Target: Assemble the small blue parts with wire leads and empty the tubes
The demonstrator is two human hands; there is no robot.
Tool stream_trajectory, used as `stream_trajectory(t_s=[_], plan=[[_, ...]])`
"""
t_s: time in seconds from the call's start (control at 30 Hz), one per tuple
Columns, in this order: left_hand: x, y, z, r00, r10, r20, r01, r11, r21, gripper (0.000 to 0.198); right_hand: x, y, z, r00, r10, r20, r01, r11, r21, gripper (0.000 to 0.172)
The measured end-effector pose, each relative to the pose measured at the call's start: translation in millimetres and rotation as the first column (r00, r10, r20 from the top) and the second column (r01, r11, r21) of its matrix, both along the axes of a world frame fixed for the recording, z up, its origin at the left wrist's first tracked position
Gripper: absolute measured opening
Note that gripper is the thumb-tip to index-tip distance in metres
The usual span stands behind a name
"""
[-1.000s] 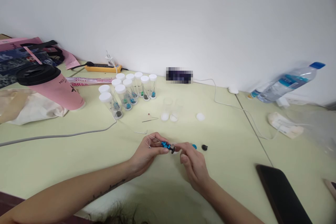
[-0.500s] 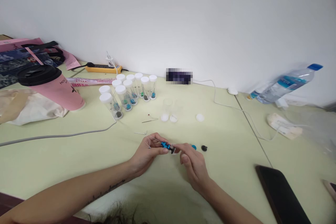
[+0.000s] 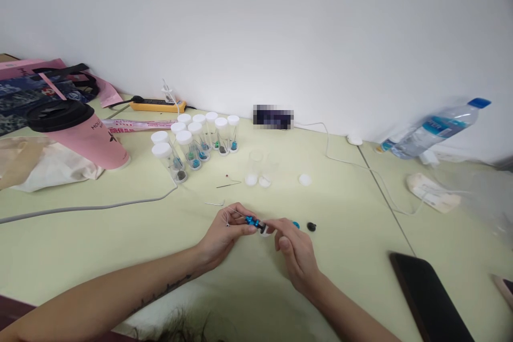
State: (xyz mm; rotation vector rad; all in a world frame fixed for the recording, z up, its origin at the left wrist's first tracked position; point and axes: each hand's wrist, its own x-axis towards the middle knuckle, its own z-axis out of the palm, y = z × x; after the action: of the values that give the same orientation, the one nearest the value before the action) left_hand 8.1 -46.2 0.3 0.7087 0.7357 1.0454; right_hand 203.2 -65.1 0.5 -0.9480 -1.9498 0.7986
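Observation:
My left hand (image 3: 226,232) pinches a thin needle strung with small blue beads (image 3: 252,220) just above the pale green table (image 3: 120,246). My right hand (image 3: 294,248) meets it from the right, fingertips closed on the bead end, where a dark bead and a white piece sit. A loose blue bead (image 3: 295,224) and a black bead (image 3: 311,226) lie on the table just right of my right hand. Two bare needles (image 3: 228,185) rest beyond my hands.
Several white-capped clear vials (image 3: 192,141) stand at the back left, with open vials (image 3: 256,168) and a white cap (image 3: 305,179) nearby. A pink cup (image 3: 80,133), power strip (image 3: 156,104), grey cable (image 3: 88,207), water bottle (image 3: 436,128) and black phone (image 3: 430,299) surround the work area.

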Motion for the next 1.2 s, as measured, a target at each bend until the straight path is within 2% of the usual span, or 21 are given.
stream_trajectory(t_s=[0.17,0.7,1.2], plan=[[0.2,0.6,1.3,1.0,0.003,-0.002,-0.003,1.0,-0.017,0.022,0.5,0.4,-0.6,1.0,0.0,-0.001,0.0,1.0,0.002,0.042],[1.2,2.1,7.0,1.0,0.026,0.016,-0.025,0.999,-0.034,0.02,-0.6,0.6,0.5,0.999,-0.032,0.027,0.033,0.999,-0.022,0.04],[2.1,0.5,5.9,0.999,0.04,-0.005,-0.04,0.999,-0.028,0.022,-2.0,0.6,0.9,0.996,-0.047,0.079,0.047,0.999,0.009,0.04]])
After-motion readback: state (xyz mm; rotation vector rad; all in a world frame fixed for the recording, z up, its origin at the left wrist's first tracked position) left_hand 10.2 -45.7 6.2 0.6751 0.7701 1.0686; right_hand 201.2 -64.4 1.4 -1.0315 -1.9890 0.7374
